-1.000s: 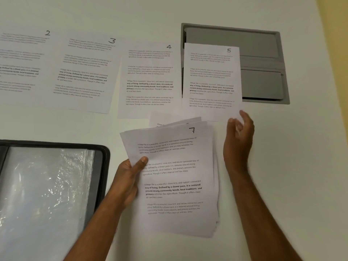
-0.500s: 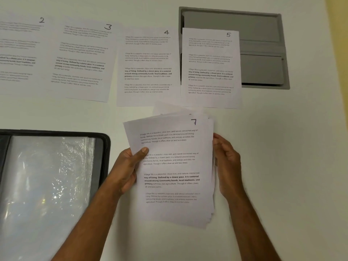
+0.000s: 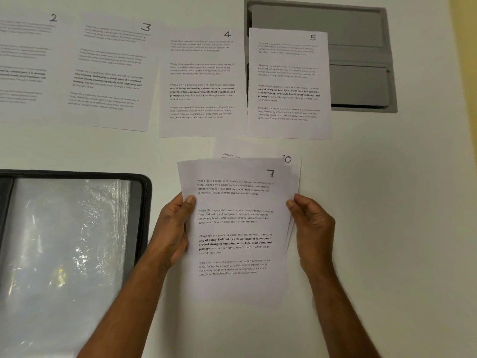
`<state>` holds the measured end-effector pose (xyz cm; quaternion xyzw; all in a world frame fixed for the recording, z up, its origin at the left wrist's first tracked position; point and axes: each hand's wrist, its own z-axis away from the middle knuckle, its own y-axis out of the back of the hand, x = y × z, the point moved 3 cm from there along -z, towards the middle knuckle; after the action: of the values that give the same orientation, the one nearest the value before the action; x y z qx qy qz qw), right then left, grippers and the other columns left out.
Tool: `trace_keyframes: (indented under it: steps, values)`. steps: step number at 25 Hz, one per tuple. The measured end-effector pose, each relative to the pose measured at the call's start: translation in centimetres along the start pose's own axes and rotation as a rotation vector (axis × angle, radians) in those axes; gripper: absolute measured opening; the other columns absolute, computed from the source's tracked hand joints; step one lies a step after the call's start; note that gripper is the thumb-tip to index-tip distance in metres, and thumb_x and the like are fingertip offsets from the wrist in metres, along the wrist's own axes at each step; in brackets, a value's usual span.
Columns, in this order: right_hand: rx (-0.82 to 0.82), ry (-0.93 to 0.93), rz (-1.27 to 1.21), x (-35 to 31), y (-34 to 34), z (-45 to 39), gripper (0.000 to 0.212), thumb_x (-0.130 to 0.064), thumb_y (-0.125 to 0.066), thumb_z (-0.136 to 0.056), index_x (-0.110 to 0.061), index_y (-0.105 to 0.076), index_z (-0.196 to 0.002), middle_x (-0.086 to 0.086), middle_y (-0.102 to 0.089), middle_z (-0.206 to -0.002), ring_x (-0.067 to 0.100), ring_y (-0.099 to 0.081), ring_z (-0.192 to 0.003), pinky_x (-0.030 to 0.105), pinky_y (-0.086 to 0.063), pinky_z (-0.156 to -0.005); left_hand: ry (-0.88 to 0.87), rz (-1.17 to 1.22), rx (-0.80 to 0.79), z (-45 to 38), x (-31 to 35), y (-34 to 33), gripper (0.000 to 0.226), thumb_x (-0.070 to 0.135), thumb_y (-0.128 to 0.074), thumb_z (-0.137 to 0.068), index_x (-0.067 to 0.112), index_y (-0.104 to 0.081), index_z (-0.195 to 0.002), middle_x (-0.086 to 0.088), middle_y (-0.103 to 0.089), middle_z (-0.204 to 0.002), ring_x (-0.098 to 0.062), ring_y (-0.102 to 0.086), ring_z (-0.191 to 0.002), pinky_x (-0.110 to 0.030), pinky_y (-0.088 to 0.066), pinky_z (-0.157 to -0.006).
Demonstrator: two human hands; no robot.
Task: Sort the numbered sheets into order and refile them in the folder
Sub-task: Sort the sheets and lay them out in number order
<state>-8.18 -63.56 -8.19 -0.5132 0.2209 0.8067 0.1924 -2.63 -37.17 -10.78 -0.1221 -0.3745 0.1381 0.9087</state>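
Observation:
Both hands hold a stack of printed sheets (image 3: 235,228) above the white table, with sheet 7 on top. My left hand (image 3: 173,228) grips the stack's left edge, thumb on the top page. My right hand (image 3: 311,226) pinches the right edge. Sheet 10 (image 3: 258,153) peeks out behind the stack's top. Four sheets lie in a row at the back: sheet 2 (image 3: 25,65), sheet 3 (image 3: 111,73), sheet 4 (image 3: 202,83) and sheet 5 (image 3: 289,83). The open black folder (image 3: 144,202) with clear plastic sleeves lies at the left.
A grey recessed panel (image 3: 361,60) is set into the table at the back right, and sheet 5 partly covers it. The white table (image 3: 400,202) stretches out to the right of my hands. A yellow wall edges the far right.
My right hand came down from beside sheet 5 and took hold of the stack's right edge. The stack is squarer now, and sheet 10 shows behind it.

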Motion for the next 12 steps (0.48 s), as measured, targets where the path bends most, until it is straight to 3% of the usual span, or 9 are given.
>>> trace_keyframes:
  steps: [5,9,12]
  values:
    - [0.071,-0.105,-0.079,1.1,0.4,-0.9,0.02,-0.006,-0.067,-0.098,-0.015,-0.075,-0.115,0.001,-0.08,-0.108,0.017,-0.075,-0.099,0.033,-0.06,-0.088,-0.019,0.015,0.005,0.0,-0.3,0.2,0.031,0.018,-0.049,-0.107,0.01,-0.064,-0.134,-0.012,-0.072,-0.129,-0.025,-0.07,-0.117,-0.033,-0.061,-0.092]
    - [0.146,-0.108,-0.104,1.7,0.8,-1.1,0.018,-0.008,-0.064,-0.101,-0.021,-0.074,-0.109,0.004,-0.078,-0.11,0.028,-0.074,-0.105,0.043,-0.059,-0.091,-0.021,0.042,0.013,-0.2,-0.3,0.2,0.029,0.015,-0.047,-0.108,0.011,-0.063,-0.132,-0.009,-0.072,-0.129,-0.021,-0.07,-0.118,-0.03,-0.06,-0.093]
    - [0.166,-0.089,-0.069,1.6,0.7,-1.1,0.019,-0.009,-0.064,-0.101,-0.024,-0.071,-0.109,0.005,-0.078,-0.109,0.023,-0.074,-0.099,0.044,-0.058,-0.09,-0.011,0.029,0.014,-0.3,-0.3,0.2,0.028,0.013,-0.046,-0.108,0.012,-0.066,-0.128,-0.009,-0.074,-0.126,-0.02,-0.071,-0.115,-0.028,-0.06,-0.089]
